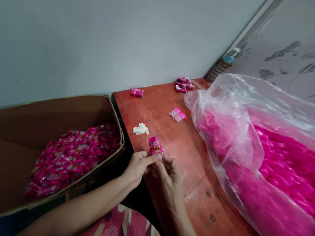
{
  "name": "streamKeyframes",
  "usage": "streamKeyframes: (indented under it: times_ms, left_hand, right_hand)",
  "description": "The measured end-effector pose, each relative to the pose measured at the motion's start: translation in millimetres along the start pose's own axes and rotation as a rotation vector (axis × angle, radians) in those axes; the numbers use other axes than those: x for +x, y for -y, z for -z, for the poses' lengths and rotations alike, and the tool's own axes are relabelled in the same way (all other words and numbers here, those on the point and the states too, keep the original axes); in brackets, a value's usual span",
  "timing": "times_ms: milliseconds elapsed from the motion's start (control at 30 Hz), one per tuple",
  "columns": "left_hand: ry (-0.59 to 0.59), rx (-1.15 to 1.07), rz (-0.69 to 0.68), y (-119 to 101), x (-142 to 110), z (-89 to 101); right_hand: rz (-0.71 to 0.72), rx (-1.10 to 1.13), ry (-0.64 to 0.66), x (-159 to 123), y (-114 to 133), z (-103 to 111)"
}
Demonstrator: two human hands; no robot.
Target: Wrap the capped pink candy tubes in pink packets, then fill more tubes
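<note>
Left grip (138, 165) and right grip (171, 178), both pinching one pink packet (154, 145), red table (194, 199) beneath

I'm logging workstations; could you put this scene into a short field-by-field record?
Left hand: pinches a printed pink packet
Right hand: at the packet's near end
Table: reddish; white crumpled scrap, two small pink-and-clear pieces, pink packets toward the back
Left of table: open cardboard box, packet heap inside
On table's right: clear plastic bag of bright pink pieces

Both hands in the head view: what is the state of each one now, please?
Left hand: closed, holding the pink packet, thumb on top.
Right hand: closed on the same packet's near end.
</note>
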State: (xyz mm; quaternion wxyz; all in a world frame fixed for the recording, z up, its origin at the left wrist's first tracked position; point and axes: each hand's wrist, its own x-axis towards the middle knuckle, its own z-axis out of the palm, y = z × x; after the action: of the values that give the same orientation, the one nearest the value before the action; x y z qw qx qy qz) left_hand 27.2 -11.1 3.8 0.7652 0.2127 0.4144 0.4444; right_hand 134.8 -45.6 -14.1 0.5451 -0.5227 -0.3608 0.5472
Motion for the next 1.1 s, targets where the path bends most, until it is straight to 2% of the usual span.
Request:
streamKeyframes:
  times_ms: [267, 467, 533, 633, 700, 833, 900, 1000, 1100]
  left_hand:
    - [0.029, -0.07, 0.004, -5.3, -6.2, 6.6]
    - [0.088, -0.052, 0.031, -7.4, -15.2, 8.0]
    - [0.041, -0.074, -0.056, -16.6, -18.1, 14.1]
    - [-0.088, -0.108, -0.319, -33.4, -16.9, 28.6]
    - [-0.128, 0.038, -0.453, -37.5, -11.2, 36.6]
    - [-0.004, 0.801, -0.58, -18.1, 7.8, 38.0]
    - [0.037, 1.093, -0.646, -3.3, 16.6, 34.7]
    - [0.016, 1.305, -0.708, 11.0, 24.5, 33.4]
    - [0.006, 1.3, -0.758, 14.7, 26.9, 36.4]
  right_hand:
    - [-0.125, 0.163, 0.164, -2.3, 8.4, 4.1]
    - [-0.099, 0.166, 0.105, 6.5, 13.4, -4.2]
    - [-0.1, 0.137, 0.12, 9.6, 18.0, -6.1]
    - [-0.076, 0.083, 0.072, 13.3, 27.1, 1.8]
    - [-0.048, 0.051, 0.005, 15.4, 30.9, 12.8]
    - [-0.048, -0.044, -0.069, 15.6, 28.4, 30.9]
    - [-0.058, -0.081, -0.066, 13.1, 24.3, 33.7]
    - [-0.058, -0.112, -0.033, 10.2, 18.0, 33.1]
    - [-0.049, -0.131, -0.008, 12.5, 11.2, 30.0]
